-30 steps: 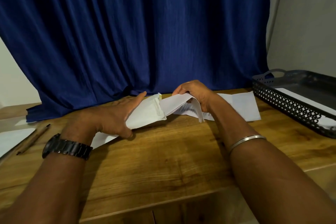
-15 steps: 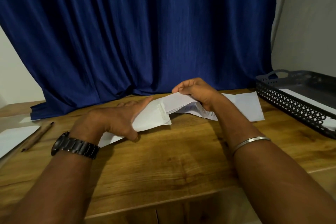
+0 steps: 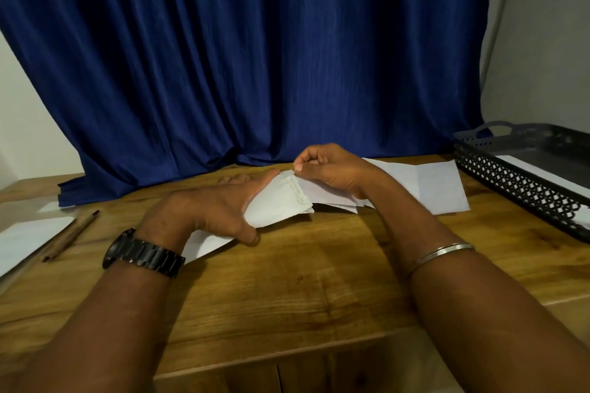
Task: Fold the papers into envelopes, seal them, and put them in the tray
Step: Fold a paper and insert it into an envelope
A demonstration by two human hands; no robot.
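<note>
A white envelope [image 3: 276,204] lies at the middle of the wooden table [image 3: 303,281], its open end raised. My left hand [image 3: 220,206] grips it from the left, thumb underneath and fingers on top. My right hand [image 3: 332,171] pinches a folded white paper [image 3: 325,193] at the envelope's mouth; part of that paper is inside the envelope. More white paper [image 3: 440,185] lies flat behind my right wrist. The black perforated tray [image 3: 517,182] stands at the right edge, with a white envelope [image 3: 549,174] lying in it.
A blue curtain [image 3: 255,57] hangs along the back of the table. A brown pencil [image 3: 71,234] and a white sheet [image 3: 25,238] lie at the far left. The table's front edge runs just below my forearms.
My right hand has pushed the folded paper leftward, deeper into the envelope, and now pinches at the mouth. My left hand kept its grip on the envelope. The camera tilted slightly.
</note>
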